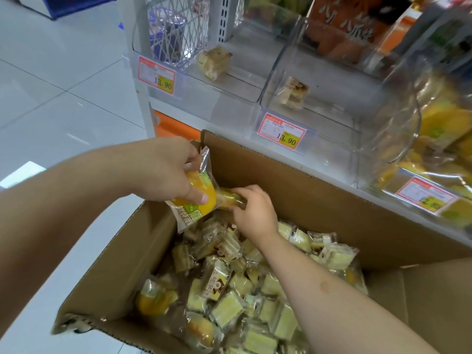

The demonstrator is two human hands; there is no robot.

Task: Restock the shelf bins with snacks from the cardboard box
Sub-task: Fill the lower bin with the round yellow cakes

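An open cardboard box [293, 185] stands in front of the shelf, filled with several wrapped pale-yellow cake snacks [227, 307] and a few orange buns. My left hand [168, 169] grips an orange bun in a clear wrapper [196, 198] above the box's far left corner. My right hand [252, 213] reaches beside it and pinches a second clear-wrapped snack [229, 196] that touches the bun. Two clear shelf bins [258, 80] [339, 116] each hold a single wrapped cake. A third clear bin [403, 139] at the right is full of yellow buns.
Price tags reading 13.90 [157, 78] [282, 134] hang on the bin fronts. A wire basket [176, 29] with a purple container sits on the upper left shelf. White tiled floor [56, 93] lies to the left. A box flap [434, 297] sticks out at the right.
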